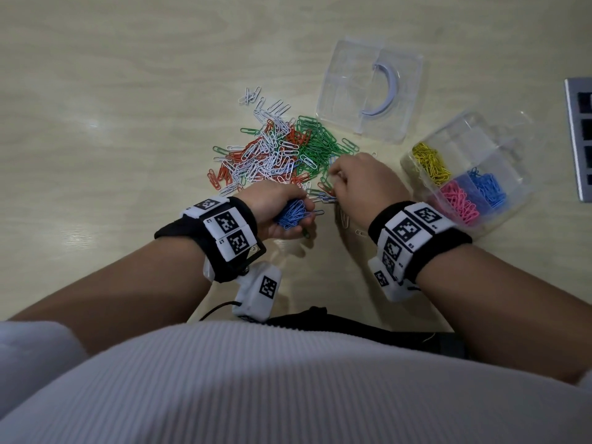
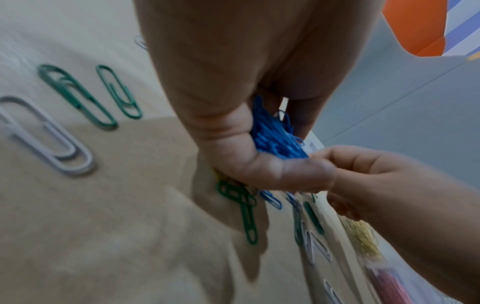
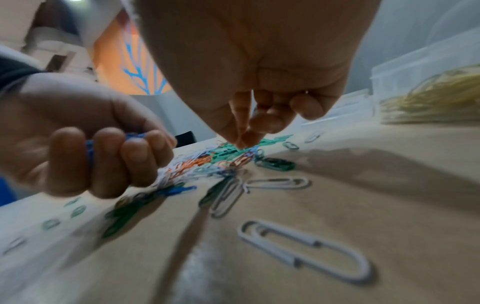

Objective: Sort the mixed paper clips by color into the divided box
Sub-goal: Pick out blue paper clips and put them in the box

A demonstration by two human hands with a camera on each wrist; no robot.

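A mixed pile of paper clips point(image 1: 275, 152), white, orange-red and green, lies on the light wooden table point(image 1: 128, 123). My left hand point(image 1: 298, 216) is curled round a bunch of blue clips point(image 2: 275, 137) just in front of the pile. My right hand point(image 1: 336, 181) reaches into the pile's near right edge, its thumb and forefinger tips point(image 3: 240, 143) pinched together on a clip whose colour is unclear. The clear divided box point(image 1: 512, 161) stands to the right, holding yellow clips point(image 1: 431, 161), pink clips point(image 1: 459, 200) and blue clips point(image 1: 488, 189) in separate compartments.
The box's clear lid point(image 1: 400, 75) with a curved handle lies behind the pile. Loose white clips point(image 3: 303, 248) and green clips point(image 2: 78, 96) are scattered near my hands. A grey and black device point(image 1: 573, 136) sits at the table's right edge.
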